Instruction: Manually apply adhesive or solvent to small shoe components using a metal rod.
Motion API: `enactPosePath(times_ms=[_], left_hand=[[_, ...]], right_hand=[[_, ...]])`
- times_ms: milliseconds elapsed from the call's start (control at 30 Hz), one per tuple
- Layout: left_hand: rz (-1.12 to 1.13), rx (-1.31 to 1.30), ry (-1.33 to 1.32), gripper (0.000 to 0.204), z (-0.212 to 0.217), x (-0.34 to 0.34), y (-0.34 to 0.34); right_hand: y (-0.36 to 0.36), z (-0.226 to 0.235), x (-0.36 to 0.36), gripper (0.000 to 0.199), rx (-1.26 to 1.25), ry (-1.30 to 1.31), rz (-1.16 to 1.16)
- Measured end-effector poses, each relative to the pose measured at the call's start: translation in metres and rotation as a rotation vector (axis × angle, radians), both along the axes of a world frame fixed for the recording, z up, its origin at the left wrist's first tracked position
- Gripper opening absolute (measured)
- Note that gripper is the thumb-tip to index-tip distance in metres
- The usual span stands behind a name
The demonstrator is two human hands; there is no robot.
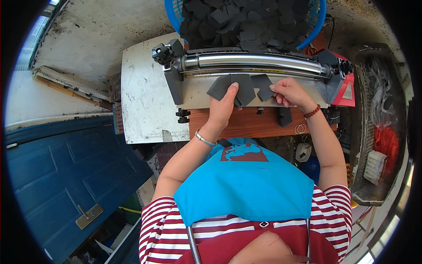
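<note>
My left hand point(226, 102) is closed round a thick, slightly fanned stack of dark grey square pieces point(243, 91), thumb on top. To its right, my right hand point(290, 93) pinches a small dark piece point(265, 90) between thumb and fingertips. That piece sits close beside the stack, and I cannot tell whether another lies under it. Both hands are over the pale metal feed plate point(200, 99) of a roller machine, whose shiny steel roller point(259, 60) runs across just beyond them. Another dark piece point(285, 117) rests at the brown table's near edge.
A blue plastic basket point(319, 26) heaped with dark pieces stands behind the machine. Black knobs point(162, 53) stick out at the machine's left end, with a white board point(143, 88) beside it. Rubber bands point(300, 128) lie on the brown table point(246, 123). A grimy tray point(362, 167) is at right.
</note>
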State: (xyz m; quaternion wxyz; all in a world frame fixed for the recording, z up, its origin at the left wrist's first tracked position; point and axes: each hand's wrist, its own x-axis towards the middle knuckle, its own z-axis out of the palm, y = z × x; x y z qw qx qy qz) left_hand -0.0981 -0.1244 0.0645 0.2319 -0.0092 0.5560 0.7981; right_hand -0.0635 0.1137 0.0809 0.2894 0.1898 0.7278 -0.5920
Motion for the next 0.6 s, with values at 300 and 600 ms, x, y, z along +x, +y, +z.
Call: enactPosePath(times_ms=[300, 600], left_hand=[[-0.020, 0.013, 0.012, 0.018, 0.001, 0.001, 0.012], [-0.072, 0.016, -0.007, 0.023, 0.006, -0.001, 0.005]], right_hand=[[-0.036, 0.000, 0.004, 0.033, -0.100, 0.186, 0.005], [0.001, -0.002, -0.013, 0.039, 0.132, 0.140, -0.180]])
